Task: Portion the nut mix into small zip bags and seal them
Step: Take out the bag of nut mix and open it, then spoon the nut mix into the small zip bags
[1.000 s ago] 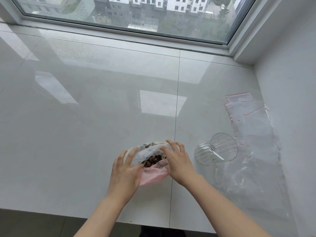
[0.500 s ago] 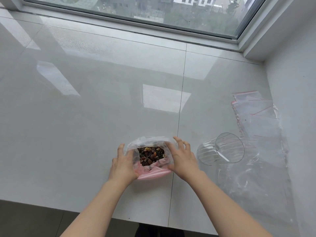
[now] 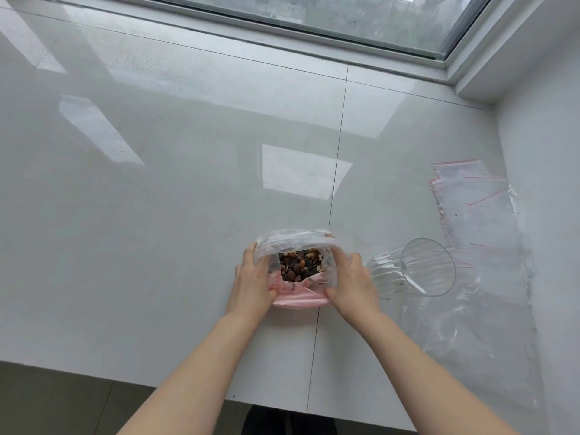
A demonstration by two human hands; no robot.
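Note:
A clear plastic bag (image 3: 292, 241) with a pink lower part stands open near the front of the white sill. Brown nut mix (image 3: 300, 265) shows through its mouth. My left hand (image 3: 252, 279) grips the bag's left side and my right hand (image 3: 351, 285) grips its right side, thumbs at the pink front, spreading the mouth. A stack of small zip bags with red seal lines (image 3: 477, 196) lies flat at the right by the wall.
A ribbed clear glass cup (image 3: 417, 271) lies on its side just right of my right hand. Crumpled clear plastic film (image 3: 464, 324) spreads at the front right. A wall bounds the right; the window frame (image 3: 314, 36) runs along the back.
The bag's mouth went from bunched under my fingers to spread wide, showing the nuts. My hands slid down to its sides. My view tilted downward.

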